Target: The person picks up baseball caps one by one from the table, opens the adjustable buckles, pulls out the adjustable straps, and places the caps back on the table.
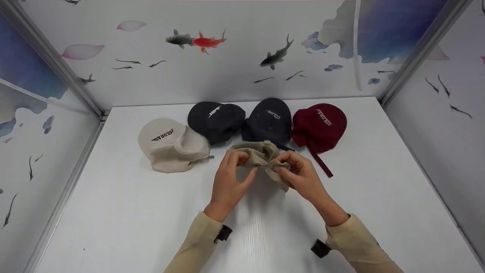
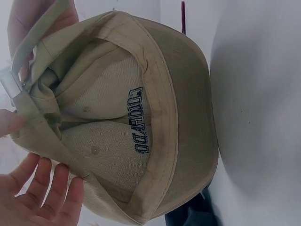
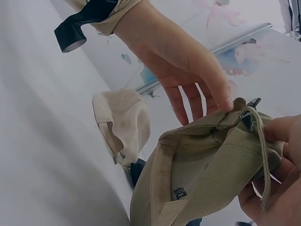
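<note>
Both hands hold a khaki baseball cap (image 1: 261, 149) over the middle of the white table. My left hand (image 1: 233, 184) pinches its rear edge between thumb and fingers. My right hand (image 1: 303, 176) grips the back too, beside the adjustable strap (image 3: 264, 160). In the left wrist view the cap's inside faces the camera, with dark stitched lettering (image 2: 136, 120) on the front panel and the brim (image 2: 195, 108) at right. A metal buckle (image 2: 10, 84) sits on the back strap, between the two hands. The strap's free end hangs loose in the right wrist view.
Behind the hands lie several caps in a row: cream (image 1: 161, 146), black (image 1: 216, 115), dark navy (image 1: 267, 119) and dark red (image 1: 322, 127), whose strap (image 1: 321, 163) trails forward. Printed panels (image 1: 235, 76) with fish wall in the white table (image 1: 125, 212).
</note>
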The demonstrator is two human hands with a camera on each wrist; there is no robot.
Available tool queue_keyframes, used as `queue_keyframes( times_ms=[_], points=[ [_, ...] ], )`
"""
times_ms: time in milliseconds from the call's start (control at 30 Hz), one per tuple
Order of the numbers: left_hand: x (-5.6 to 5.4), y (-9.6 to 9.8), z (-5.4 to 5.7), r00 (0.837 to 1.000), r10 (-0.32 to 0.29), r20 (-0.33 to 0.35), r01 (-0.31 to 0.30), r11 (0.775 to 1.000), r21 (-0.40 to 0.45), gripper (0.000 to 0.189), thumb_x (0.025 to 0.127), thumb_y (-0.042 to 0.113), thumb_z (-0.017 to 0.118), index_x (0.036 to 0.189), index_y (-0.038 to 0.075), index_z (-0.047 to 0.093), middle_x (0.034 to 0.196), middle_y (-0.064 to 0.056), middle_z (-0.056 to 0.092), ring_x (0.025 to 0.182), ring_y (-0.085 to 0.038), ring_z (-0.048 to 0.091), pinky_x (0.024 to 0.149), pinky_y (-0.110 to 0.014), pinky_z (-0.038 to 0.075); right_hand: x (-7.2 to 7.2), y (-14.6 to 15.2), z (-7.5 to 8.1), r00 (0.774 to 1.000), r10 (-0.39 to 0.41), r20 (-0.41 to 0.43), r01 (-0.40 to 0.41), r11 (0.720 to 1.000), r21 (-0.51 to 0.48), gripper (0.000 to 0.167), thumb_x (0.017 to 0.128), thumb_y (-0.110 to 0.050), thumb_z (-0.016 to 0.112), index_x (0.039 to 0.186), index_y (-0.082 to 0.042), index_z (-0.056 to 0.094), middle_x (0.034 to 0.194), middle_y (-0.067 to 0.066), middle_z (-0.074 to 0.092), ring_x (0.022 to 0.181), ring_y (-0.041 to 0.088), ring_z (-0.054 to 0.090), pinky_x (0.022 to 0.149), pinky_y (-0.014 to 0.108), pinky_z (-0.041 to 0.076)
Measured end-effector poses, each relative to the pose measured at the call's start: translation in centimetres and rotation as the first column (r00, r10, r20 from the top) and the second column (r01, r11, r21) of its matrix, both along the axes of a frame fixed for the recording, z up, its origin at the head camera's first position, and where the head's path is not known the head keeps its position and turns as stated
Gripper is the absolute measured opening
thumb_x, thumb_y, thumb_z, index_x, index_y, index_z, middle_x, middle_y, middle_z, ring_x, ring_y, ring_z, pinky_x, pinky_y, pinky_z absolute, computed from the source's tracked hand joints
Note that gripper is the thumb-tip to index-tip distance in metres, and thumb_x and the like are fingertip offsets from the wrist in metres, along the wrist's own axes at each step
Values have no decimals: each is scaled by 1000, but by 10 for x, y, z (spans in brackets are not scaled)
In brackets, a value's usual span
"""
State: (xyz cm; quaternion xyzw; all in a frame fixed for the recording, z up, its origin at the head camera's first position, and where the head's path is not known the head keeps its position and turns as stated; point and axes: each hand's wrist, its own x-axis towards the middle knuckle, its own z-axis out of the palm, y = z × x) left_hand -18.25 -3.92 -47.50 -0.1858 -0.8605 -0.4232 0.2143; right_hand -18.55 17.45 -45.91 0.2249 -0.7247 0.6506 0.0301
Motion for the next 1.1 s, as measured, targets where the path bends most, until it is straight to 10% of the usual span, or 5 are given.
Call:
queue_keyframes(
  times_ms=[833, 1100],
  points=[
    [4, 10, 0, 996, -44, 83, 42, 999, 20, 38, 92, 25, 73, 125, 13, 59, 117, -3, 64, 111, -14, 64, 96, -31, 54, -1, -3, -4, 999, 6, 35, -4, 999, -50, 14, 93, 8, 59, 104, 15, 56, 96, -11, 65, 82, 3, 57, 70, 15, 50],
    [4, 11, 0, 998, -34, 61, 34, 999, 0, 31, 91, 19, 74, 118, 12, 61, 111, -2, 67, 103, -15, 67, 88, -33, 57, -1, -4, -5, 999, 13, 32, -12, 999, -35, 13, 95, 5, 59, 104, 14, 57, 97, -10, 65, 70, 1, 53, 60, 15, 45]
  ],
)
